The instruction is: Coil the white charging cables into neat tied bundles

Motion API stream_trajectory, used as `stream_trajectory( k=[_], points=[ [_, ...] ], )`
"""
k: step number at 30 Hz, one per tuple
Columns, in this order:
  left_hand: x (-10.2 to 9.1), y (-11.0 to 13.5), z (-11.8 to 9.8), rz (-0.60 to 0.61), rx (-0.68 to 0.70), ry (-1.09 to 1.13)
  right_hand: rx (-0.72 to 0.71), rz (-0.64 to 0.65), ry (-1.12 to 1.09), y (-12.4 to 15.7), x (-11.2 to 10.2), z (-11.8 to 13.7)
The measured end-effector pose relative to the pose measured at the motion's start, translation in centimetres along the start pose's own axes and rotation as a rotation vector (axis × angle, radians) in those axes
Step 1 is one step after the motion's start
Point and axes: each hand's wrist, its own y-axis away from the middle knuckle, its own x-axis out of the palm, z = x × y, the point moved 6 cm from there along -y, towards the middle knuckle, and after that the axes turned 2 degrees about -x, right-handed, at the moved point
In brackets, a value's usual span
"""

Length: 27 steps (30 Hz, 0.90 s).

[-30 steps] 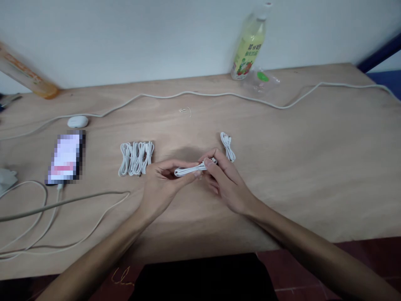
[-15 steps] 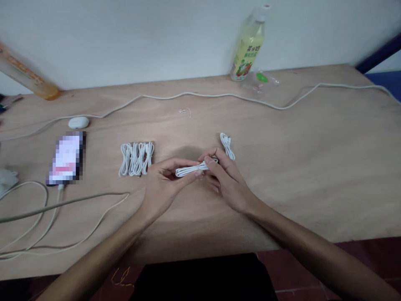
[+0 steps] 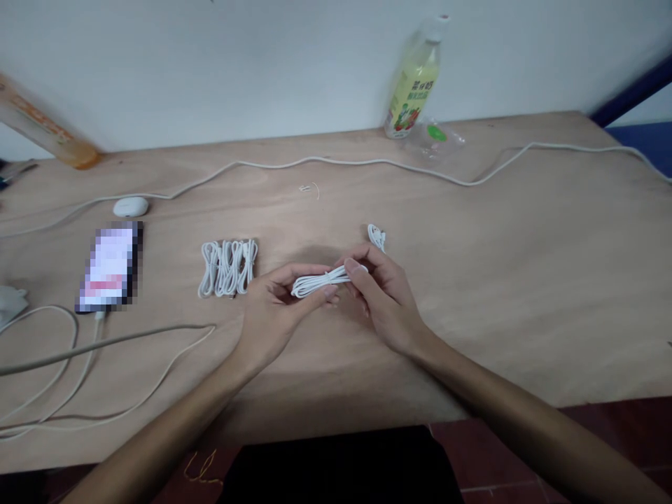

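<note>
A white cable (image 3: 320,282), folded into a narrow bundle with a tie round its middle, is held above the table between both hands. My left hand (image 3: 273,304) pinches its left part between thumb and fingers. The thumb and fingers of my right hand (image 3: 388,301) close on the right end and cover it. Just behind the right hand lies another white cable bundle (image 3: 376,236), partly hidden by the fingers. Several more tied white cable bundles (image 3: 228,268) lie side by side to the left of my left hand.
A phone (image 3: 110,266) with a plugged-in cable and a white earbud case (image 3: 131,206) lie at left. A long white cord (image 3: 336,160) crosses the back. A yellow-green bottle (image 3: 414,87) and a clear wrapper (image 3: 435,138) are by the wall; an orange bottle (image 3: 63,140) leans at far left.
My right fingers have shifted along the cable bundle, and its tie now shows between the hands. The right hand covers more of the loose bundle behind it.
</note>
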Motion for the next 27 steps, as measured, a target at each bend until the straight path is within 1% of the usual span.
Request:
stream_trajectory(
  k=[10,22,27],
  points=[
    [-0.09,0.36,-0.66,-0.047,0.085,-0.135,0.012,-0.015,-0.048,-0.17,0.16,-0.24],
    [-0.31,0.25,-0.12,-0.061,0.033,-0.073,0.027,-0.003,-0.059,-0.10,0.25,-0.19],
    [-0.36,0.27,-0.34,-0.061,0.046,-0.090,0.032,0.010,-0.050,-0.04,0.31,-0.05]
  ],
)
